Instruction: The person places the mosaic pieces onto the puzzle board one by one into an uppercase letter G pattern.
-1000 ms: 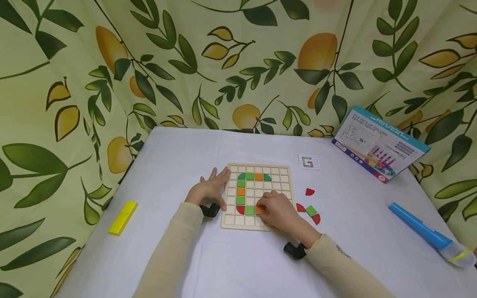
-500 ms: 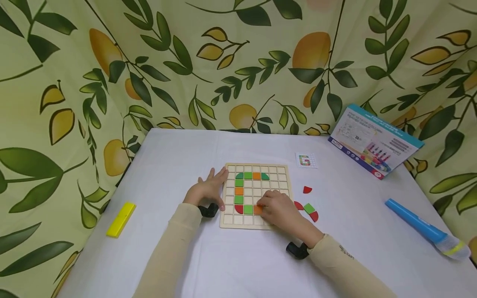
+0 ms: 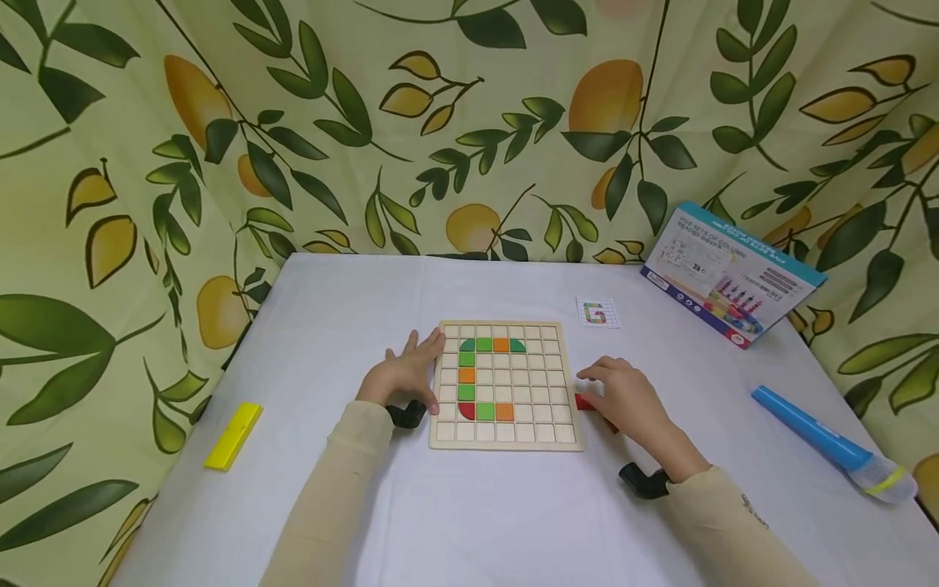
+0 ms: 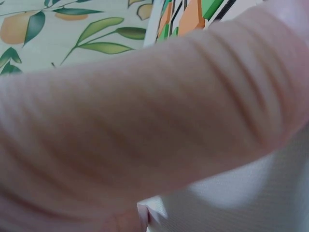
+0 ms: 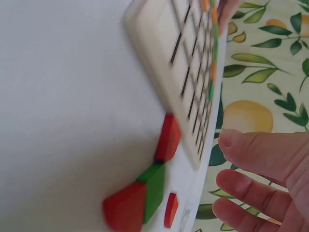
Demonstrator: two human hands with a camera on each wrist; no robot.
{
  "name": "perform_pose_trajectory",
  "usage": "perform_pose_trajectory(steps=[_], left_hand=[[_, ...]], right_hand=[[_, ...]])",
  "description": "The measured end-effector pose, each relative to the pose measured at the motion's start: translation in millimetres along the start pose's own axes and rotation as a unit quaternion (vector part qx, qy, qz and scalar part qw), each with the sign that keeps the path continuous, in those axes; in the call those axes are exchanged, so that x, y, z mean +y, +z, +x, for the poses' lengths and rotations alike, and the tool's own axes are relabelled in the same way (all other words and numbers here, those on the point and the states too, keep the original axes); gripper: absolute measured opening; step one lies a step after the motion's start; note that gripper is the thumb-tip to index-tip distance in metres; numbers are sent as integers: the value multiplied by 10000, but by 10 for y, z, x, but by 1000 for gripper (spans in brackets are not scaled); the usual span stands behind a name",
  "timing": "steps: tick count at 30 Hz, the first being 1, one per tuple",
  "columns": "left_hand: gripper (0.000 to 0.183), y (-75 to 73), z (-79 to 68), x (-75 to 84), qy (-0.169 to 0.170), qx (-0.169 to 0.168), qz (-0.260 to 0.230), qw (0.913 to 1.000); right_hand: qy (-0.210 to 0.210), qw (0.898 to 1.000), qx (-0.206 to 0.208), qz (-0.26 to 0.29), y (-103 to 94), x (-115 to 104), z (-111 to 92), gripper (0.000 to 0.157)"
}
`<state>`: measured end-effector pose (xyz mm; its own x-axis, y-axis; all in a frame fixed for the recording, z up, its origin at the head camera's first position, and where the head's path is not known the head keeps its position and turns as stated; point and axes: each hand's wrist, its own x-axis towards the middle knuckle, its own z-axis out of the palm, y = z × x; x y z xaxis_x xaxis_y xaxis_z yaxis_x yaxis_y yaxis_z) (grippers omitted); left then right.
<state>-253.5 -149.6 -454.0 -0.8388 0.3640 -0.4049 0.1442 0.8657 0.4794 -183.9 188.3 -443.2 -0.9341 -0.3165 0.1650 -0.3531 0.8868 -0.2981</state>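
Note:
A wooden grid board [image 3: 506, 445] lies on the table, with green, orange and red tiles set in its cells in a C-like line. At the lower end of that line sits an orange tile [image 3: 504, 412]. My left hand [image 3: 399, 377] rests against the board's left edge, thumb and fingers spread. To the right of the board my right hand [image 3: 627, 398] hovers over loose pieces, thumb and fingers apart, holding nothing. Under it the right wrist view shows a green square tile [image 5: 154, 188] between red rounded tiles [image 5: 125, 208], plus a smaller-looking red tile [image 5: 170, 210] farther off.
Behind the board's right corner lies a small card [image 3: 597, 313] with a coloured G on a grid. A printed box [image 3: 734, 273] stands at the back right, and a blue microphone-shaped object [image 3: 829, 440] lies at the right. A yellow block [image 3: 233, 436] is on the left.
My right hand has let go of the orange tile, left in its cell, and moved right, off the board to above the loose pieces. The left hand stays at the board's edge.

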Motion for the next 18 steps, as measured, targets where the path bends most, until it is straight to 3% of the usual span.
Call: perform_pose_trajectory(steps=[8,13,18], left_hand=[[133,0,2,2,-8,-15,-60,10000],[133,0,-4,1,-12,-25,-61,10000],[133,-3,-6,-3,-4,-25,-11,10000]], right_hand=[[130,9980,-619,-40,88,45,-24,27],[111,9983,-564,26,158,34,-17,24],[388,9981,-482,-33,166,35,0,19]])
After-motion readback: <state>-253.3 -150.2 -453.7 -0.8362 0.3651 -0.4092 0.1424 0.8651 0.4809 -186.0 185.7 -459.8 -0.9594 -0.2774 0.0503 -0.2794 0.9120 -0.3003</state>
